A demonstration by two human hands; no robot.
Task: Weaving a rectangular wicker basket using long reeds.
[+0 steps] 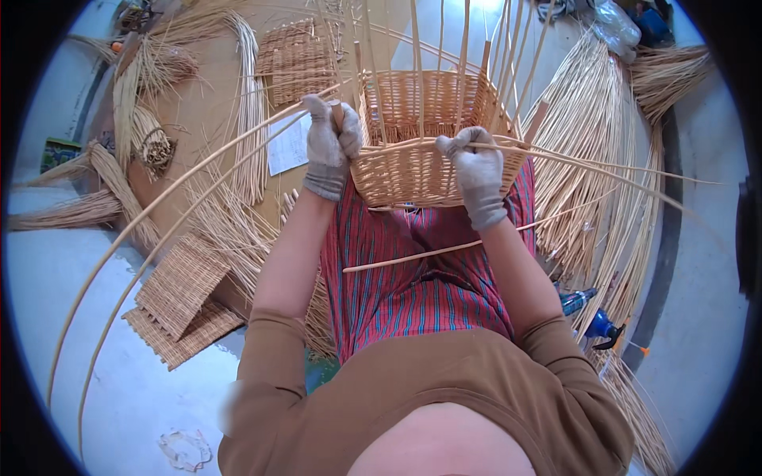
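Observation:
A partly woven wicker basket [401, 176] rests at my lap, its slatted walls joined at wooden corner posts and thin upright stakes [417, 47] rising from its rim. My left hand [327, 149], in a grey-white glove, is closed around the corner post at the basket's left end. Two long canes [151, 208] sweep out from beside it to the lower left. My right hand [478, 170], gloved too, pinches a cane [556, 155] along the near rim, and its ends run off to the right. The fingertips' exact hold is partly hidden.
A loose cane [413, 259] lies across the striped red cloth [429, 305] on my lap. Bundles of cane [579, 119] spread at right, with a blue spray bottle [603, 327] beside them. Woven panels [181, 282] lie at left, another panel [295, 59] farther off, near a paper sheet [287, 149].

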